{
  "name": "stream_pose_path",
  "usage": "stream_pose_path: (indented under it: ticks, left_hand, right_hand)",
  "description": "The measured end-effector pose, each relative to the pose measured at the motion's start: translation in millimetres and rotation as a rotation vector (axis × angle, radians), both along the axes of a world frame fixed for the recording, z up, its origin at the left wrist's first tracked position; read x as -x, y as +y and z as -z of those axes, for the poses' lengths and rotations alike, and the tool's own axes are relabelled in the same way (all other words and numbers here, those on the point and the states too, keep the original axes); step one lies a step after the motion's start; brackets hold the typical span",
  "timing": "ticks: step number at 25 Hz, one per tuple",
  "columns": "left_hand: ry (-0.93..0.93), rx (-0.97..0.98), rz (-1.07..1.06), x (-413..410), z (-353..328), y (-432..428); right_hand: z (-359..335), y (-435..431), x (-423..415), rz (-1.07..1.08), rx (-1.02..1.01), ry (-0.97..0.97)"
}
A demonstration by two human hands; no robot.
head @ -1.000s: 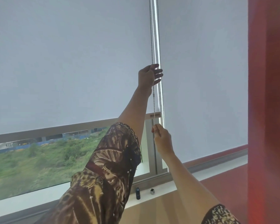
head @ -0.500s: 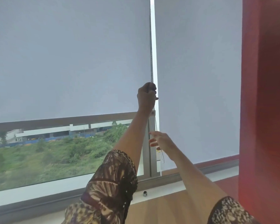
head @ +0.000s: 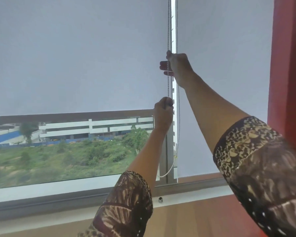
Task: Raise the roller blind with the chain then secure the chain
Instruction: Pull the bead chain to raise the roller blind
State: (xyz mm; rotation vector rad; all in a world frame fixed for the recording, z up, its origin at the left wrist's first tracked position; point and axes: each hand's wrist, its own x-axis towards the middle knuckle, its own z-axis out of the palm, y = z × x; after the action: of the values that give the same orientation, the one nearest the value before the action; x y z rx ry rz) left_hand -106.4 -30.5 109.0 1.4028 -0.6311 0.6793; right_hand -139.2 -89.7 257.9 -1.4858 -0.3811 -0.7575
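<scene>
Gripping the chain (head: pixel 168 86) in my left hand (head: pixel 163 112) at the centre of the frame, I am holding the same strand higher up with my right hand (head: pixel 177 65), thumb and fingers curled round it. The roller blind (head: pixel 75 57) is hanging across the upper left, its bottom bar level with my left hand.

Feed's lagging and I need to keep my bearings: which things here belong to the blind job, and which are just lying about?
Job:
- left blind, partly raised
- chain
- left grip, holding the chain low
- right grip, holding it higher

Lying about:
- small metal piece on the sill
- right blind, fully down
- red wall
</scene>
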Motion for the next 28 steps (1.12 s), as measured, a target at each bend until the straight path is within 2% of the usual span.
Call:
stream_pose_path:
  ticks: [8, 11, 17, 19, 21, 26, 28]
  left_hand:
    - [0.137, -0.018, 0.055, -14, 79, 5]
    - [0.13, -0.064, 0.071, -15, 94, 4]
    - [0.175, -0.335, 0.135, -26, 67, 21]
    - [0.225, -0.484, 0.192, -30, 45, 34]
    - [0.297, -0.551, 0.222, -33, 17, 48]
    - [0.24, -0.226, 0.342, -29, -63, 61]
    - [0.236, -0.154, 0.362, -24, -87, 53]
  right_hand:
    - [12, 7, -11, 0.03, -0.105, 0.042]
    - [23, 9, -11, 0.107, -0.041, 0.017]
    - [35, 17, -8, 0.267, 0.097, -0.125]
    - [36, 17, -9, 0.3, 0.117, -0.151]
    - [46, 13, -11, 0.334, 0.134, -0.16]
    - [102, 5, -33, 0.331, 0.134, -0.11]
    - [119, 6, -38, 0.327, 0.153, -0.098]
